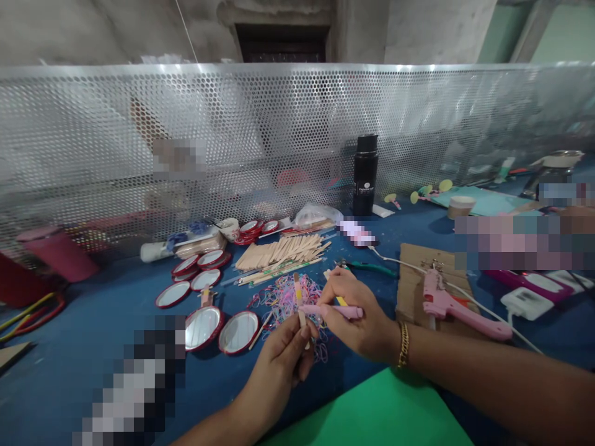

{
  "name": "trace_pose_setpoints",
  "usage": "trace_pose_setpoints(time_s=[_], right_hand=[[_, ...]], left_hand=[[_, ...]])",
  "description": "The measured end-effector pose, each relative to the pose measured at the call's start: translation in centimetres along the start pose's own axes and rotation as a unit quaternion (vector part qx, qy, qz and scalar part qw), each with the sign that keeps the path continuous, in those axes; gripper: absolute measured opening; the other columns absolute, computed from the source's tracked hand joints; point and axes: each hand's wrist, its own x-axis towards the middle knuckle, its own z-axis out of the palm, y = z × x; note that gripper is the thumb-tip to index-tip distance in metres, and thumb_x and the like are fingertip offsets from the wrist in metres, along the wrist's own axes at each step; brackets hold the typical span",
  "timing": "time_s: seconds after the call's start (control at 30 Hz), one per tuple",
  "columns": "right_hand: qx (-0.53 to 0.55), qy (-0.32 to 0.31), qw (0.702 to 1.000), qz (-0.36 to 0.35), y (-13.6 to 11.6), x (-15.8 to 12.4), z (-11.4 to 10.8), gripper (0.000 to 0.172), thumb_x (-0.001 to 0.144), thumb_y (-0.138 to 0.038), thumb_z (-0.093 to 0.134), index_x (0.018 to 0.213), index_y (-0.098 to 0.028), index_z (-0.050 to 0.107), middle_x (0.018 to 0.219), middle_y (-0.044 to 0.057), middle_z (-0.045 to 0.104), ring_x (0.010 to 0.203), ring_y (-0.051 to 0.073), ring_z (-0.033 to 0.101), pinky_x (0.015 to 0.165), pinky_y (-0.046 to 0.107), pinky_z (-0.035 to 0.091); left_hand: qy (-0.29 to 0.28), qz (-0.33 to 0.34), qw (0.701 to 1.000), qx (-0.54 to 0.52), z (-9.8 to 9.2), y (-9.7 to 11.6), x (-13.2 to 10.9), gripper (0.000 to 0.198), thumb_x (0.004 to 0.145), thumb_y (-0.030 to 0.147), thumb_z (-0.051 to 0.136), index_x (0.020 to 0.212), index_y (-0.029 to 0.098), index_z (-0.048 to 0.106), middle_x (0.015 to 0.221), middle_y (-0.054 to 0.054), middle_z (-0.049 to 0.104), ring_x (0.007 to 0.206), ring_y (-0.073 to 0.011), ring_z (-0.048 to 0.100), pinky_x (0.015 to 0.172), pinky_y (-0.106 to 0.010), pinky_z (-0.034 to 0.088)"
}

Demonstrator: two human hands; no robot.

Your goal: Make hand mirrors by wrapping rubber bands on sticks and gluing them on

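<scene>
My left hand (282, 354) is closed around the lower end of a wooden craft stick (298, 288), which stands nearly upright. Brown and yellow bands colour the upper part of the stick; lower down it is pale. A pink marker (346, 311) lies in my closed right hand (362, 319), its tip against the stick just above my left fingers. Something yellow and pen-like (342, 301) also shows between the right fingers. Behind both hands spreads a tangled heap of colourful small rubber bands (283, 297). Further back lies a pile of plain craft sticks (274, 254).
Several round red-rimmed mirrors (238, 332) lie on the left. To the right, a pink glue gun (446, 303) rests on cardboard (409, 272), near green-handled pliers (372, 268). A black bottle (365, 179) stands before the perforated metal screen (279, 111). Green sheet (381, 412) lies in front.
</scene>
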Motion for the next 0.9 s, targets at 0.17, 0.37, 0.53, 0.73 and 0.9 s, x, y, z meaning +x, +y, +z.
trace_pose_setpoints(time_s=[0.17, 0.37, 0.53, 0.73, 0.9], right_hand=[[-0.006, 0.022, 1.0, 0.011, -0.07, 0.06, -0.13, 0.013, 0.077, -0.011, 0.051, 0.067, -0.021, 0.048, 0.063, -0.003, 0.053, 0.064, 0.014, 0.05, 0.079, 0.035, 0.039], [-0.004, -0.001, 1.0, -0.001, -0.02, -0.04, -0.03, 0.013, 0.078, -0.012, 0.051, 0.07, -0.021, 0.05, 0.064, -0.004, 0.054, 0.06, 0.013, 0.049, 0.084, 0.037, 0.038], [-0.005, 0.021, 1.0, 0.01, -0.05, 0.07, -0.26, 0.013, 0.076, -0.011, 0.051, 0.069, -0.021, 0.049, 0.064, -0.003, 0.054, 0.065, 0.015, 0.05, 0.078, 0.035, 0.039], [-0.002, -0.001, 1.0, 0.0, 0.09, -0.03, -0.06, 0.013, 0.077, -0.011, 0.051, 0.069, -0.021, 0.049, 0.063, -0.005, 0.053, 0.059, 0.013, 0.048, 0.084, 0.037, 0.038], [-0.004, 0.019, 1.0, 0.012, -0.05, 0.08, -0.19, 0.014, 0.075, -0.011, 0.05, 0.067, -0.022, 0.047, 0.062, -0.003, 0.052, 0.063, 0.015, 0.048, 0.078, 0.036, 0.039]], left_hand=[[0.004, 0.007, 1.0, 0.0, -0.09, 0.05, 0.03, 0.033, 0.082, 0.052, 0.055, 0.082, 0.019, 0.051, 0.044, 0.009, 0.042, 0.039, -0.0077, 0.027, 0.038, -0.02, 0.017], [-0.001, 0.007, 1.0, -0.001, -0.17, -0.36, 0.06, 0.03, 0.085, 0.049, 0.053, 0.079, 0.02, 0.049, 0.045, 0.008, 0.041, 0.04, -0.0075, 0.026, 0.039, -0.02, 0.017], [0.007, 0.005, 1.0, 0.002, -0.06, -0.35, 0.0, 0.03, 0.085, 0.049, 0.053, 0.081, 0.02, 0.051, 0.045, 0.008, 0.043, 0.04, -0.0078, 0.028, 0.039, -0.02, 0.018], [0.005, 0.007, 1.0, 0.002, -0.04, -0.26, -0.05, 0.033, 0.084, 0.051, 0.054, 0.078, 0.02, 0.05, 0.045, 0.008, 0.042, 0.04, -0.0076, 0.027, 0.039, -0.02, 0.018], [0.015, 0.005, 1.0, -0.003, -0.01, 0.1, -0.12, 0.032, 0.083, 0.051, 0.056, 0.08, 0.019, 0.052, 0.044, 0.008, 0.043, 0.04, -0.008, 0.028, 0.039, -0.02, 0.018]])
